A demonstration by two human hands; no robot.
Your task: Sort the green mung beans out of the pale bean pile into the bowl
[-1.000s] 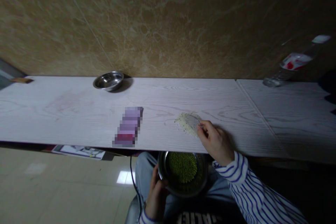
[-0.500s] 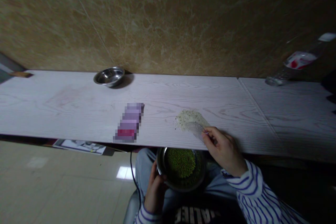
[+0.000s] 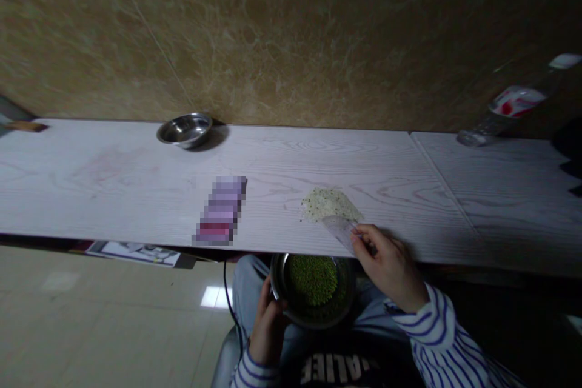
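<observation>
My right hand (image 3: 386,264) pinches the near corner of a thin, clear plastic piece (image 3: 340,230), whose far edge touches a pile of pale grains mixed with dark green specks (image 3: 330,203) on the table. Over my lap, my left hand (image 3: 269,321) grips the left rim of a steel bowl (image 3: 348,306). Inside that bowl lie many small green beans (image 3: 313,279). The bowl sits just below the table's front edge, partly under it.
A small steel bowl (image 3: 185,131) stands against the wall on the pale wooden table (image 3: 273,163). A blurred purple, phone-like rectangle (image 3: 221,209) lies left of the pile. At the right, a clear bottle (image 3: 504,106) stands near the wall. A cable (image 3: 227,291) hangs below.
The plastic piece has drawn slightly back toward the front edge, and its angle at the pile has changed. My left hand still holds the bowl. The view has shifted a little.
</observation>
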